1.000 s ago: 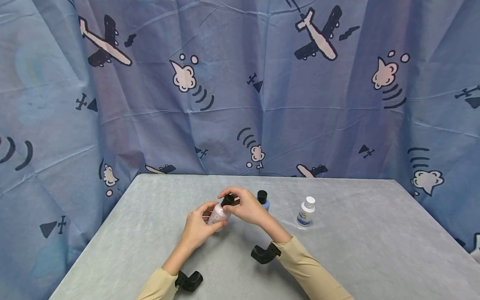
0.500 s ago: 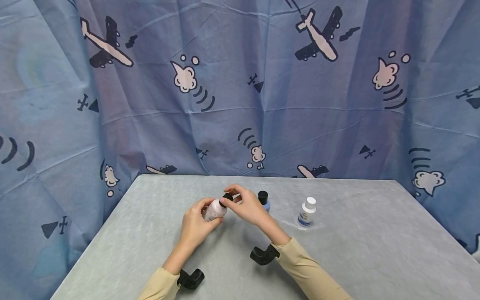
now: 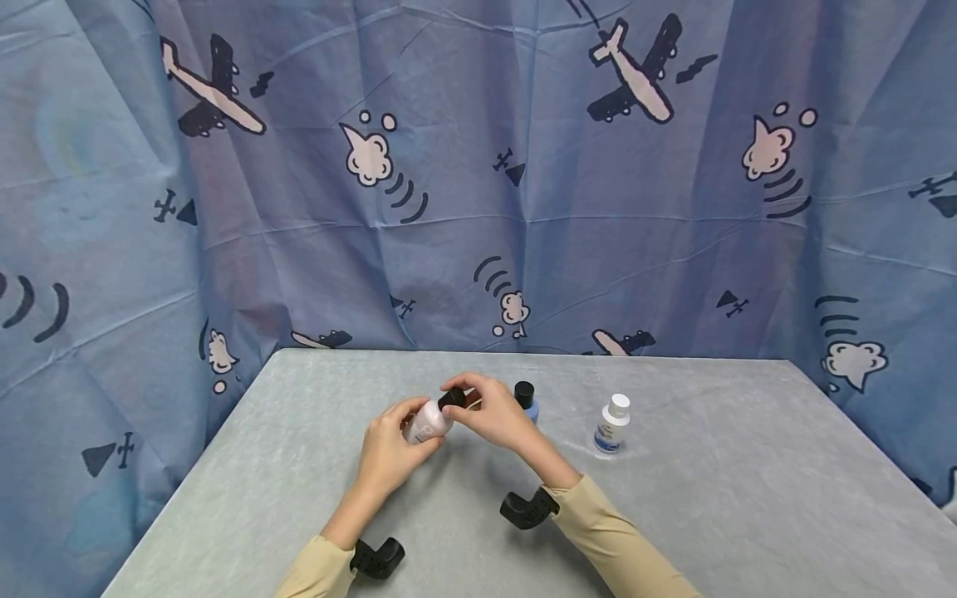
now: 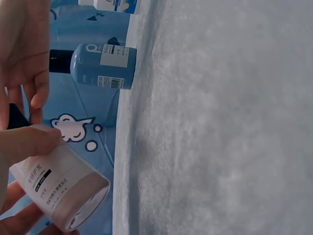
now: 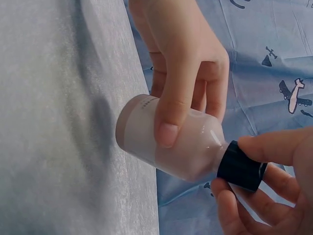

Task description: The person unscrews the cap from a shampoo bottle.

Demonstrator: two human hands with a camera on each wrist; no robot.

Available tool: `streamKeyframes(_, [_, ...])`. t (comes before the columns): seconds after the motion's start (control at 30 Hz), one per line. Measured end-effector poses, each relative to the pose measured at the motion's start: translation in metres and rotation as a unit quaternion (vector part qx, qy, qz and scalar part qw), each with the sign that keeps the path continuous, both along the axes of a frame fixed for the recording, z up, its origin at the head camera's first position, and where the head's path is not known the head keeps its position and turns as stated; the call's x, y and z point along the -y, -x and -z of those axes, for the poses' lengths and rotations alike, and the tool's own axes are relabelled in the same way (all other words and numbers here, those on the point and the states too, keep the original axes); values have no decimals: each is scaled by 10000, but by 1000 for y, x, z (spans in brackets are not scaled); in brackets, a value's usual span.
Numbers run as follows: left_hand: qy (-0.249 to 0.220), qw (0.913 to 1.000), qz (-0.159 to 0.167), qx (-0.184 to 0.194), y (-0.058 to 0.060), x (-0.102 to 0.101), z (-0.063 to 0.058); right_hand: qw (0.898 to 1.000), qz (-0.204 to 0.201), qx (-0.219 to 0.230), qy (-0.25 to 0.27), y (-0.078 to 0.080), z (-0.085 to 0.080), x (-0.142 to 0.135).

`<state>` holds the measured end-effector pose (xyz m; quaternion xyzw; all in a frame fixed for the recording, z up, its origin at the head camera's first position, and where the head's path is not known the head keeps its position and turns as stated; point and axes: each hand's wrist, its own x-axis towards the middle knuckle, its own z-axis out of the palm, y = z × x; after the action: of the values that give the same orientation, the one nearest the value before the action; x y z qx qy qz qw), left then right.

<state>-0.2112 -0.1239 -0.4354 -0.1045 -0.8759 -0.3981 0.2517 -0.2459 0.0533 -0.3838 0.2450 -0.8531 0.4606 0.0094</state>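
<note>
My left hand (image 3: 390,453) grips a small pale pink bottle (image 3: 426,423) above the grey table (image 3: 703,498), tilted with its neck toward the right. The same pink bottle (image 5: 171,142) fills the right wrist view, with the left thumb across its body. My right hand (image 3: 489,411) pinches the bottle's black cap (image 3: 453,399) between thumb and fingers; the black cap (image 5: 240,166) sits on the neck. In the left wrist view the pink bottle (image 4: 58,188) shows its flat base and a printed label.
A blue bottle (image 3: 527,400) with a black cap stands just right of my hands; the blue bottle (image 4: 100,66) also appears in the left wrist view. A white bottle (image 3: 612,423) with a white cap stands further right. Blue aeroplane-print cloth (image 3: 478,183) hangs behind the table.
The pink bottle has been tilted and shifted slightly left in my left hand. My right fingers have shifted around the black cap while keeping hold of it.
</note>
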Motion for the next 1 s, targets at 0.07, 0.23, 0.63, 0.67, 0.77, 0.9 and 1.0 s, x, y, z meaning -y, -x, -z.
streamKeyframes(0.07, [-30, 10000, 49, 45, 0, 2, 1, 9999, -99, -72, -25, 0, 0, 0])
streamKeyframes(0.23, [-83, 9997, 187, 132, -1, 5, 3, 9992, -330, -228, -34, -2, -2, 0])
streamKeyframes(0.63, [-106, 9990, 198, 395, -2, 11, 6, 9979, -510, -396, 24, 2, 0, -2])
streamKeyframes(0.67, [-112, 9988, 187, 431, -2, 12, 6, 9980, -479, -401, 6, 1, -1, -2])
streamKeyframes(0.77, [-174, 9984, 166, 513, -1, 12, 6, 9987, -381, -332, -1, 1, -1, -2])
streamKeyframes(0.9, [-334, 9977, 185, 552, 0, 12, 5, 9994, -245, -244, 4, 1, 0, 0])
streamKeyframes(1.0, [-404, 9977, 177, 516, 1, 12, 4, 9994, -160, -310, -39, 1, 0, 1])
